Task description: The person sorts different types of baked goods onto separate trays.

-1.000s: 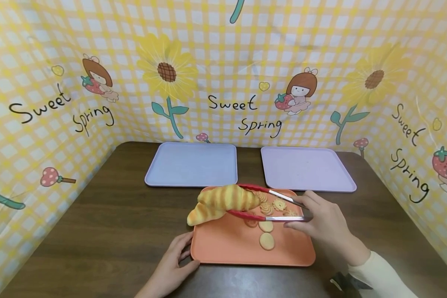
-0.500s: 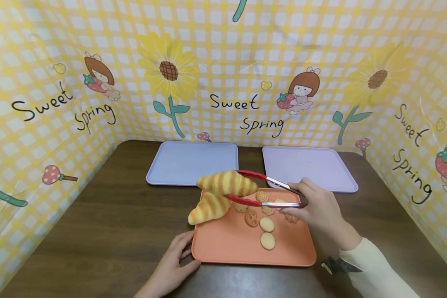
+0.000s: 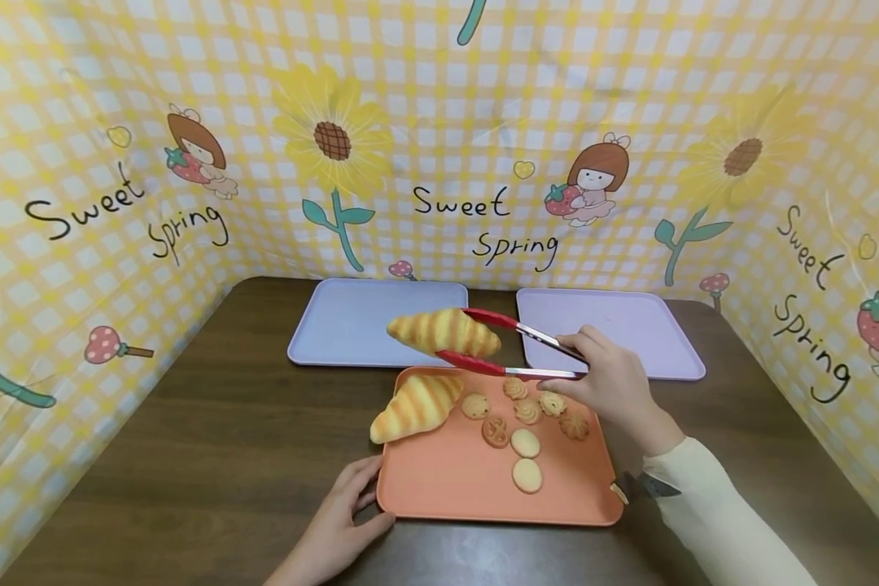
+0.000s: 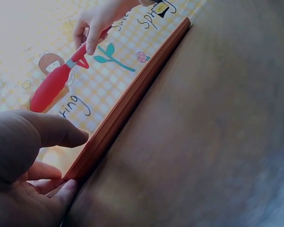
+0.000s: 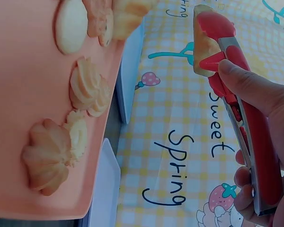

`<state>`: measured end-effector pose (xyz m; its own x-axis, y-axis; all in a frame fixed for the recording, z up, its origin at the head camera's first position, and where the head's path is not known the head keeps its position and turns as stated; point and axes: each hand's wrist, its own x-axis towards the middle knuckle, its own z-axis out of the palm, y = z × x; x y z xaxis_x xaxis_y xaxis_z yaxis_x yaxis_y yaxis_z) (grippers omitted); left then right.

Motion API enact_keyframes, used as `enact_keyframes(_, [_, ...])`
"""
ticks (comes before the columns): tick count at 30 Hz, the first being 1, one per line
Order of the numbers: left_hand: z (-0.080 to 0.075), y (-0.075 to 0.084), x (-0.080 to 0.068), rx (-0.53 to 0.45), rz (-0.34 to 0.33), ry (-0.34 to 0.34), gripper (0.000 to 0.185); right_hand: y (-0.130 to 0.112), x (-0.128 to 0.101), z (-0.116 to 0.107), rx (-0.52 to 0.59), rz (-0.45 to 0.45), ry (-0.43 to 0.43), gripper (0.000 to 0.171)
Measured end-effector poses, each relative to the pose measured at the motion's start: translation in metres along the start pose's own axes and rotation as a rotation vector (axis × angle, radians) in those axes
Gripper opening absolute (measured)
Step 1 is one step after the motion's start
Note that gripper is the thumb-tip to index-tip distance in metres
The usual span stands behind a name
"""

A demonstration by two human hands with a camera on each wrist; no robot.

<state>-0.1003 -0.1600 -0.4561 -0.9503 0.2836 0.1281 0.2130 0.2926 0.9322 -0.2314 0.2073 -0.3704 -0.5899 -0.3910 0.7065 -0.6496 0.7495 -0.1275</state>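
The right hand (image 3: 606, 382) grips the handles of red-tipped metal tongs (image 3: 522, 352), whose tips clamp a striped golden croissant (image 3: 443, 332) held in the air over the gap between the rectangular orange plastic tray (image 3: 447, 488) and the pale lavender tray at the back left (image 3: 352, 325). The orange tray holds a second striped croissant (image 3: 416, 404) at its front-left part (one end juts over the rim), with several small piped and round biscuits (image 3: 525, 474) to its right. The left hand (image 3: 337, 521) rests on the brown wooden table (image 3: 190, 456), fingers relaxed, touching the orange tray's near-left corner, while a second pale lavender tray (image 3: 630, 325) lies at the back right.
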Motion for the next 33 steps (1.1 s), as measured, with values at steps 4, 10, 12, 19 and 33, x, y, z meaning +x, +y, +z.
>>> enact_keyframes(4, [-0.001,0.001,0.0,-0.013,-0.035,-0.008,0.07,0.005,0.006,0.008,-0.001,0.025,-0.001,0.063])
enact_keyframes(10, [-0.001,0.001,0.0,-0.019,-0.051,0.0,0.069,0.008,0.015,0.019,0.008,0.089,-0.015,0.062])
enact_keyframes(12, [-0.001,0.0,0.001,-0.022,-0.05,0.002,0.069,0.008,0.019,0.022,0.003,0.111,-0.024,0.062])
enact_keyframes(19, [0.001,-0.002,0.002,-0.016,-0.024,0.017,0.068,0.009,0.033,0.034,-0.009,0.195,-0.065,0.062])
enact_keyframes(33, [0.002,-0.001,0.002,-0.022,-0.047,0.022,0.07,0.012,0.057,0.065,-0.007,0.411,-0.238,0.067])
